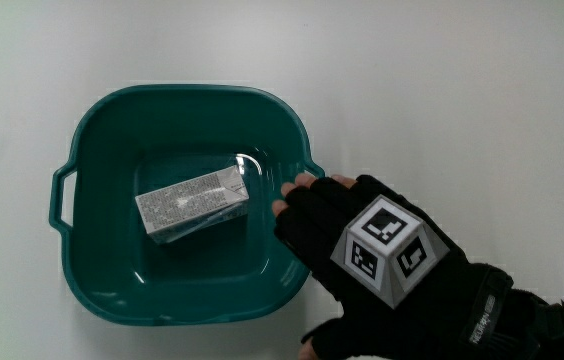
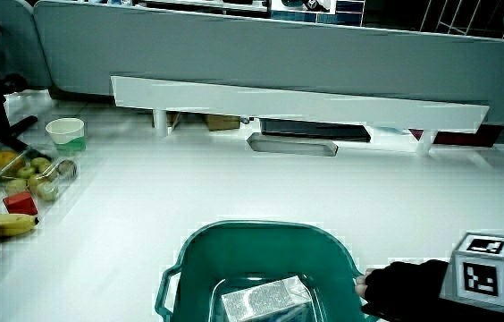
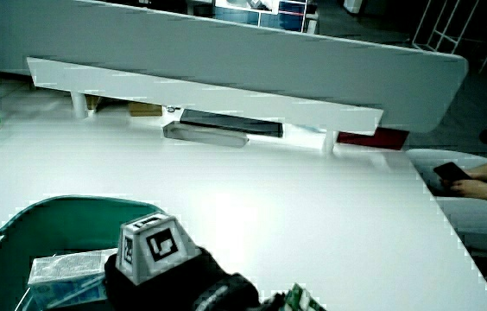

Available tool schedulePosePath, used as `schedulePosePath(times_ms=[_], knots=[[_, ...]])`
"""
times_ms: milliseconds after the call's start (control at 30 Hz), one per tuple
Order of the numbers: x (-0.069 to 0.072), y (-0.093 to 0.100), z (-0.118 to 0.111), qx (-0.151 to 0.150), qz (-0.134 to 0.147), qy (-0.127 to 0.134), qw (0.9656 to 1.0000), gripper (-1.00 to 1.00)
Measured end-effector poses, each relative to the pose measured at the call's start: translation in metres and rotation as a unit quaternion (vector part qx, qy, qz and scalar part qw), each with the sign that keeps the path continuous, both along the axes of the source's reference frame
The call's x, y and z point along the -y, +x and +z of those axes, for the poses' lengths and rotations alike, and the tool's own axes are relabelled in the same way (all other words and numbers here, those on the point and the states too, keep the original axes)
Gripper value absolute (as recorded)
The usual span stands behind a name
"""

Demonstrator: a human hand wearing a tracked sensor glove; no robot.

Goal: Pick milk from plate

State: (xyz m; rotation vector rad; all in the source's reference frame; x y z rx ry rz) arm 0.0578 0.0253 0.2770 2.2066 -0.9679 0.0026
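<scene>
A grey-and-white milk carton point(image 1: 194, 203) lies on its side in the bottom of a teal basin with handles point(image 1: 292, 115). The gloved hand point(image 1: 312, 205) is over the basin's rim, beside the carton's end. Its bare fingertips point at the carton across a small gap and hold nothing. The patterned cube point(image 1: 387, 248) sits on the back of the hand. In both side views the carton point(image 2: 265, 300) point(image 3: 66, 266) shows inside the basin point(image 2: 252, 228) point(image 3: 71, 207), with the hand point(image 2: 404, 286) point(image 3: 183, 276) at the rim.
In a side view, a green-and-white cup point(image 2: 65, 132), a clear box of fruit point(image 2: 37, 174) and a banana point(image 2: 6, 224) sit at the table's edge, away from the basin. A low white shelf point(image 2: 297, 98) runs along the grey partition.
</scene>
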Motion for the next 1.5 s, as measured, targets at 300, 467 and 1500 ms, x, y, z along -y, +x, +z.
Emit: schedulePosePath(times_ms=[300,467,1500], knots=[[0.021,-0.005,0.004,0.001,0.022,0.004,0.9997,0.00],[0.032,-0.016,0.007,0.011,0.024,0.023,0.9994,0.00],[0.082,-0.078,0.069,0.017,0.044,-0.071,0.9964,0.00]])
